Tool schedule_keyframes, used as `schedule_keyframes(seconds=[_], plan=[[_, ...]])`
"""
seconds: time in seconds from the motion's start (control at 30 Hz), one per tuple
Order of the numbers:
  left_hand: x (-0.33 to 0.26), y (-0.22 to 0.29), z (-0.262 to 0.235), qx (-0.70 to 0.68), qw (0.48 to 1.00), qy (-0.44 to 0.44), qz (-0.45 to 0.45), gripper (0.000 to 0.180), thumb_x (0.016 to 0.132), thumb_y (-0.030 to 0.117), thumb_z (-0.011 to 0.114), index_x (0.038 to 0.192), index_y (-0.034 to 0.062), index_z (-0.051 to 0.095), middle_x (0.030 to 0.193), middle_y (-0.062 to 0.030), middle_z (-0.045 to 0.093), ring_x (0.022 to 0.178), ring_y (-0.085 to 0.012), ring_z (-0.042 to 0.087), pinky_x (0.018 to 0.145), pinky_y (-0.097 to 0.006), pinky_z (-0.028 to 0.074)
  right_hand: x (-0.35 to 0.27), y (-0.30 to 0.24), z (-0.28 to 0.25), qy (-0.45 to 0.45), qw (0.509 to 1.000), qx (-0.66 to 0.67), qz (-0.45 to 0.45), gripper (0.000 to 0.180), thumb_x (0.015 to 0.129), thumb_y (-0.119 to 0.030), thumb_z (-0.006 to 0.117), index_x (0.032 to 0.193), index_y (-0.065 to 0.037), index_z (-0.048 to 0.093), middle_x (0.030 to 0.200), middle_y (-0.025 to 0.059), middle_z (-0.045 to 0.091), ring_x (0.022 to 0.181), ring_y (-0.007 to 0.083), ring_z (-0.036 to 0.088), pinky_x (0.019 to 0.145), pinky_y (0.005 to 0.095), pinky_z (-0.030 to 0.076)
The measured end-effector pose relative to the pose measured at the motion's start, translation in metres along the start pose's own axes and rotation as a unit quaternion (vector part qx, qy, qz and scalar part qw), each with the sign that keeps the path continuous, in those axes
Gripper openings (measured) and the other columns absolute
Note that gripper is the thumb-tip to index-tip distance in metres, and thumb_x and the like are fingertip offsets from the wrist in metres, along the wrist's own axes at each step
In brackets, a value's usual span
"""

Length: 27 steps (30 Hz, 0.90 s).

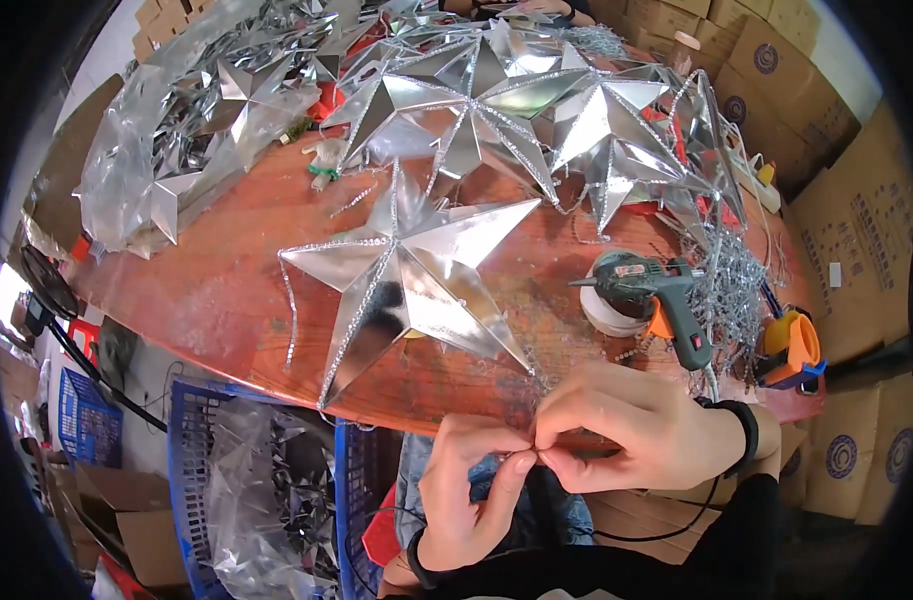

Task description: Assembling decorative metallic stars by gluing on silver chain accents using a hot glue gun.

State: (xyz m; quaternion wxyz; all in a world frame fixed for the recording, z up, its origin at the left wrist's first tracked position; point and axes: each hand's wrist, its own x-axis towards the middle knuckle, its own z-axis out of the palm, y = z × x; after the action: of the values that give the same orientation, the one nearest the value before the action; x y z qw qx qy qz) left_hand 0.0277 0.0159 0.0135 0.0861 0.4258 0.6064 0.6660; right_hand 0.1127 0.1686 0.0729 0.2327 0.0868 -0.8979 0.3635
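Note:
A large silver foil star [416, 275] lies on the red-brown wooden table [216, 290], its edges lined with glittery silver trim. A thin strand of that trim runs from the star's near right tip down to my fingers. My left hand [471, 480] and my right hand [631, 430] meet at the table's near edge, fingertips pinched together on the strand's end. A black band circles each wrist. A green glue gun [666, 295] with an orange trigger rests on a roll of white tape just beyond my right hand.
More finished silver stars [496, 100] pile up at the back of the table, and a clear bag of stars [176, 140] sits at the left. A blue crate [191, 470] with bagged stars stands below the table. Tangled silver trim [731, 290], an orange tape dispenser [796, 345] and cardboard boxes [856, 220] are at the right.

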Motion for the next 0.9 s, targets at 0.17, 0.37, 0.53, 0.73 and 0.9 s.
schedule_keyframes(seconds=[0.17,0.37,0.53,0.73,0.9], plan=[[0.003,0.003,-0.006,-0.101,0.988,-0.027,-0.11,0.015,0.08,0.0,0.068,0.092,-0.0003,0.059,0.085,-0.0104,0.059,0.076,-0.018,0.057,0.068,-0.027,0.045,0.006,-0.001,-0.002,0.0,1.0,-0.016,-0.003,0.028,0.066,0.001,0.069,0.088,-0.008,0.055,0.076,0.0019,0.056,0.067,0.018,0.059,0.055,0.0267,0.047],[0.013,-0.005,-0.022,-0.072,0.992,-0.084,-0.059,0.013,0.08,0.003,0.069,0.09,0.0002,0.062,0.085,-0.0076,0.062,0.078,-0.0194,0.055,0.071,-0.028,0.044,0.014,-0.007,-0.009,-0.037,0.997,-0.066,0.029,0.028,0.063,0.005,0.07,0.086,-0.006,0.057,0.079,0.0041,0.058,0.067,0.0186,0.058,0.056,0.027,0.046],[0.013,-0.015,-0.031,-0.118,0.98,-0.119,-0.104,0.009,0.082,0.005,0.067,0.088,0.0015,0.062,0.082,-0.0062,0.062,0.078,-0.0198,0.054,0.072,-0.029,0.043,0.033,-0.008,-0.025,-0.056,0.994,-0.074,0.056,0.031,0.061,0.008,0.068,0.086,-0.006,0.058,0.079,0.0049,0.058,0.069,0.0193,0.057,0.059,0.027,0.045],[0.017,-0.021,-0.038,-0.088,0.968,-0.214,-0.098,0.007,0.087,0.004,0.057,0.085,0.0021,0.063,0.073,-0.0038,0.061,0.075,-0.0183,0.053,0.075,-0.03,0.041,0.078,0.01,-0.037,-0.107,0.973,-0.201,0.034,0.023,0.065,0.007,0.065,0.083,-0.004,0.054,0.078,0.0048,0.055,0.067,0.0177,0.054,0.06,0.0251,0.044],[0.014,-0.011,-0.032,-0.047,0.968,-0.231,-0.087,0.006,0.085,0.005,0.061,0.089,0.0032,0.065,0.075,-0.0042,0.062,0.076,-0.0218,0.056,0.071,-0.032,0.045,0.109,0.031,-0.03,-0.101,0.964,-0.246,-0.011,0.023,0.067,0.007,0.065,0.083,-0.002,0.051,0.078,0.0056,0.053,0.071,0.0211,0.052,0.063,0.0312,0.045]])
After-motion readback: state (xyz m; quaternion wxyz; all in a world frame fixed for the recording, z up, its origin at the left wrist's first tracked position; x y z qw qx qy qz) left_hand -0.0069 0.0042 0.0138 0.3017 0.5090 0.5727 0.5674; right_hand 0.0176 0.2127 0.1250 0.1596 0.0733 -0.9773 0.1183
